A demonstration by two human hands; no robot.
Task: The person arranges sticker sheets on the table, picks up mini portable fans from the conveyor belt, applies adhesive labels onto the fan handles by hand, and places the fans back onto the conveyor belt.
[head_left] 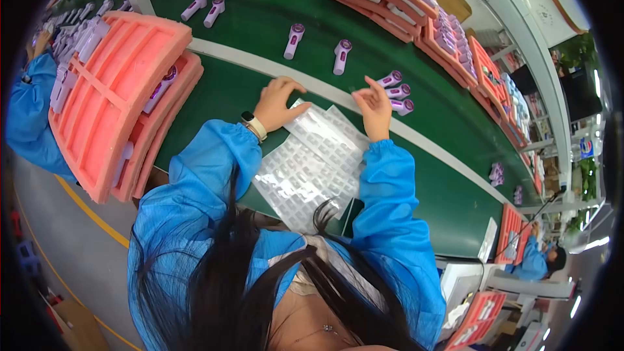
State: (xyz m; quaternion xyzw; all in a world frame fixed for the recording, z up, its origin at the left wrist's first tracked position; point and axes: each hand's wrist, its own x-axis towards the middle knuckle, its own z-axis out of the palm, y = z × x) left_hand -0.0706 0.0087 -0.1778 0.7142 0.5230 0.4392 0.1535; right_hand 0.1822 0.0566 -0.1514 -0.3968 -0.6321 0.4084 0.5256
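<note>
My left hand [281, 105], a watch on its wrist, is at the upper left of the clear sticker sheets [302, 179]. Its fingers are curved and apart, with the thumb at the top sheet's corner. The sheets overlap and carry rows of small see-through pieces. My right hand [375, 112] is raised just beyond the sheets' right edge. Its thumb and a finger look pinched while another finger points up; anything between them is too small to make out. Nearest to it are several purple handheld devices [399, 91] lying together on the green belt.
Stacked pink foam trays [123, 84] holding purple devices stand at my left, close to my forearm. Single devices [294, 41] are spread along the green belt [253, 13] past a pale rail [442, 136]. More filled trays [448, 39] line the far side. Co-workers' blue sleeves [32, 107] show at left and right.
</note>
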